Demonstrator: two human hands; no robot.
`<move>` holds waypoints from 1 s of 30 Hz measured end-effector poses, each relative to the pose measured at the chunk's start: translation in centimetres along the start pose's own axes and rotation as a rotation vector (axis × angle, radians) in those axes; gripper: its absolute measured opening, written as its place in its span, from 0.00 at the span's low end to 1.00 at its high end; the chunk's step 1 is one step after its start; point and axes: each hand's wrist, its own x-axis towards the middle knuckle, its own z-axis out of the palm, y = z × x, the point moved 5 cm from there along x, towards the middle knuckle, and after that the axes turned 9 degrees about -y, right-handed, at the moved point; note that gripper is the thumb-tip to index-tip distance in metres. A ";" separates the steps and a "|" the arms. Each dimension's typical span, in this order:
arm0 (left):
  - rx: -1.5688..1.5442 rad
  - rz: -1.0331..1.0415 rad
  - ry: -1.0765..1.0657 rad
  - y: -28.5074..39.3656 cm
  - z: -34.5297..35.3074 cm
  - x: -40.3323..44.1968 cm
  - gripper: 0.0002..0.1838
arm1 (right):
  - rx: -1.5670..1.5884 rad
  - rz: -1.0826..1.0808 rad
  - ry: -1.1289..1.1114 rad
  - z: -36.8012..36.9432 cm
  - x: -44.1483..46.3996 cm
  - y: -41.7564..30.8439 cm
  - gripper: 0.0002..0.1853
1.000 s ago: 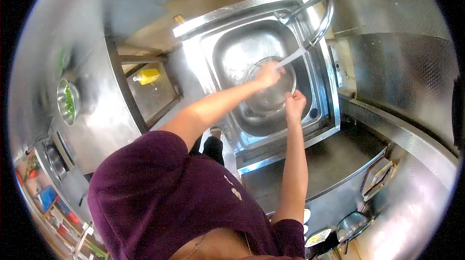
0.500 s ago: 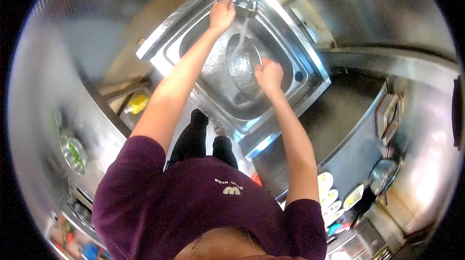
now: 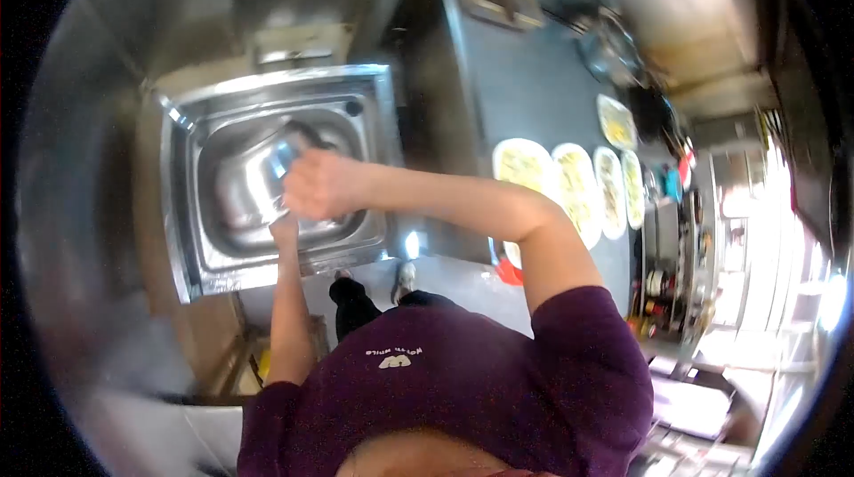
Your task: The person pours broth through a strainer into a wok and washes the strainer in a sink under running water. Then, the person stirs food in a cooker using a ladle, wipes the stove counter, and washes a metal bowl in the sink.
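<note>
My right hand [image 3: 325, 185] is closed in a fist over the steel sink [image 3: 182, 210], at the handle end of a shiny metal pan [image 3: 253, 182]. Motion smears the pan, so its outline and contents do not show well. Just below the fist, my left hand [image 3: 285, 228] reaches in over the front part of the basin, close to the pan. Its fingers are partly hidden and blurred, and I cannot see whether they touch the pan.
On the counter [image 3: 525, 77] to the right stand several white oval dishes [image 3: 576, 184] of pale food. Behind them is a metal pot [image 3: 609, 50]. A round dark drain hole [image 3: 354, 109] sits in the sink's far right corner.
My view has swung right, bringing the dishes nearer the middle. My left hand has left the tap and come beside my right. Water ran into the pan before; no stream shows now.
</note>
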 end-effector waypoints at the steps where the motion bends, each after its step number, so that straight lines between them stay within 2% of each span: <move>1: -0.092 0.088 -0.015 2.3 0.6 -1.2 0.15 | 0.013 -0.034 0.096 -1.7 0.0 -0.6 0.09; 3: 0.351 0.058 -0.261 2.5 2.6 -2.7 0.18 | -0.054 -0.071 0.168 -5.8 -0.6 -1.7 0.10; 8: 0.539 0.167 -0.286 8.1 2.9 -8.7 0.17 | -0.216 -0.059 0.291 -18.7 -5.6 -7.4 0.10; 11: 0.544 0.208 -0.176 6.6 3.7 -13.6 0.18 | -0.306 0.057 0.302 -28.3 -12.4 -13.5 0.07; 15: 0.425 0.082 0.062 2.4 6.3 -20.4 0.18 | -0.269 0.427 0.256 -41.2 -24.4 -25.2 0.07; 17: 0.378 0.001 0.089 0.1 9.2 -22.8 0.18 | -0.313 0.897 0.008 -44.5 -32.6 -31.6 0.07; 18: 0.361 -0.041 0.048 0.4 11.1 -24.8 0.19 | -0.559 1.072 0.224 -46.6 -36.4 -35.4 0.06; 19: 0.418 -0.034 -0.008 -0.8 12.4 -25.9 0.18 | -0.436 1.356 0.311 -47.9 -41.0 -38.9 0.03; 20: 0.475 -0.023 -0.114 0.0 14.9 -27.7 0.18 | -0.219 1.861 0.630 -47.8 -46.5 -42.8 0.08; 22: 0.608 0.016 -0.397 0.6 19.7 -30.8 0.17 | -0.164 2.191 1.215 -42.1 -58.6 -53.9 0.07; 24: 0.738 0.083 -0.725 1.1 24.6 -33.5 0.16 | -0.162 2.775 1.464 -33.1 -67.9 -67.0 0.05; 26: 0.870 0.173 -1.041 2.1 29.2 -35.7 0.15 | -0.745 3.249 0.188 -27.0 -69.0 -76.5 0.06; 27: 0.939 0.212 -1.184 2.9 31.5 -36.7 0.15 | -0.687 3.390 -0.042 -24.9 -67.6 -79.9 0.07; 30: 1.180 0.311 -1.494 5.4 37.8 -37.7 0.14 | -0.001 3.718 -0.142 -24.0 -60.5 -88.3 0.09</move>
